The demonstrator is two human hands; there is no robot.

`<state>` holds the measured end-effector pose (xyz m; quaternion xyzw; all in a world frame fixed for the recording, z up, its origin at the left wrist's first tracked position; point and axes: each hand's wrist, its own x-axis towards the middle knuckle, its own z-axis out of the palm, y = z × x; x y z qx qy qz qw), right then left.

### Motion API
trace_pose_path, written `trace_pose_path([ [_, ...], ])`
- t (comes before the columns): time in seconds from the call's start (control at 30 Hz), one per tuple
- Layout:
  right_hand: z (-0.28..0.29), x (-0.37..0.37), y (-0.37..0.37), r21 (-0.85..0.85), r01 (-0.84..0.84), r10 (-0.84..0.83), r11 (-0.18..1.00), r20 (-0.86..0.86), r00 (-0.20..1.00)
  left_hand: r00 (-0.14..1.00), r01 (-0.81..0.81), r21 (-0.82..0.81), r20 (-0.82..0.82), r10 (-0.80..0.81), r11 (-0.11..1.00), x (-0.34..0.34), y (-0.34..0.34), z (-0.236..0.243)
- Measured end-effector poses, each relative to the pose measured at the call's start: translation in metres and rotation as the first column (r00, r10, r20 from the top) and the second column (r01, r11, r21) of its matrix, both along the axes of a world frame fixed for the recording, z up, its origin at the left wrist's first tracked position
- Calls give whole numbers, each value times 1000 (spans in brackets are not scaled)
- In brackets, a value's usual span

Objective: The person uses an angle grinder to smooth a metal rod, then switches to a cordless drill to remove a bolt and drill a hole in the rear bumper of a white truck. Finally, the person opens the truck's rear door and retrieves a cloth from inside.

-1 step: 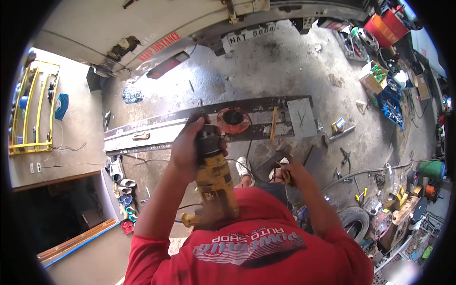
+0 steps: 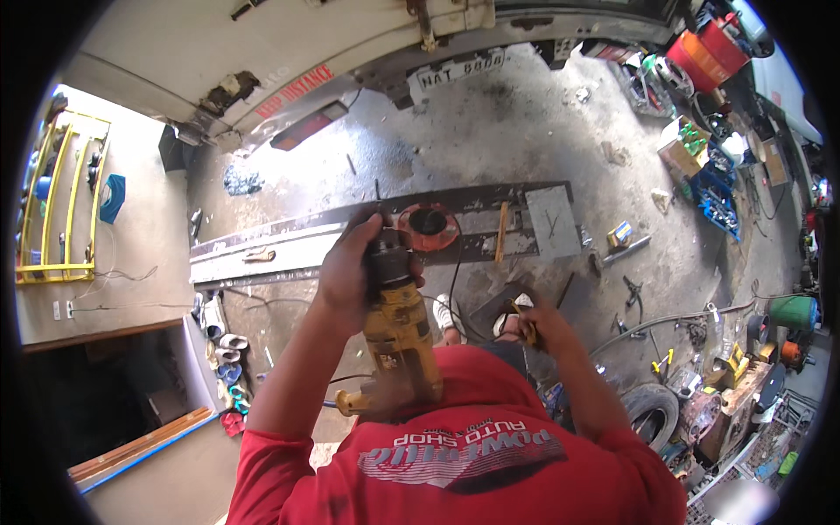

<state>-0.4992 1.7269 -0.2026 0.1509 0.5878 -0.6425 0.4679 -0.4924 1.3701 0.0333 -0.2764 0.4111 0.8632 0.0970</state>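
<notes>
My left hand grips a yellow power drill around its black front end. The drill's back end lies against the red shirt on my body, and its thin bit points away from me. My right hand, to the right of my body, is closed on a small yellow object that I cannot make out well. Beyond the hands, a long dark and white metal panel lies on the floor. On it rest a red round part with a black centre, a wooden strip and a grey sheet.
A vehicle's rear with a bumper spans the far side. At right are a blue tool tray, a carton, a tyre and hoses on the floor. Shoes line the left wall, near a yellow rack.
Hardly anything differs. The view has shifted slightly, and my right hand sits a little nearer to me; my left hand still holds the drill.
</notes>
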Motion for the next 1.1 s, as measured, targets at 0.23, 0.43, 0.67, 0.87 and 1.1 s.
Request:
trace_pose_path([
  [0.23,78,-4,19,-618,225,-314,754,-37,949,938,205,77,-301,-173,976,-24,27,39],
  [0.43,195,-27,3,-342,87,-219,936,-370,903,822,416,162,-488,-293,895,-38,34,54],
  [0.67,319,-39,-34,92,-12,91,996,-949,303,839,377,198,-486,-243,905,-43,59,64],
  [0.87,375,-58,-46,577,105,586,810,-788,-188,870,281,83,-443,-217,956,-50,78,81],
  [1.1,402,-56,-60,796,270,826,541,-445,-345,874,218,-113,-419,-245,969,-60,99,84],
])
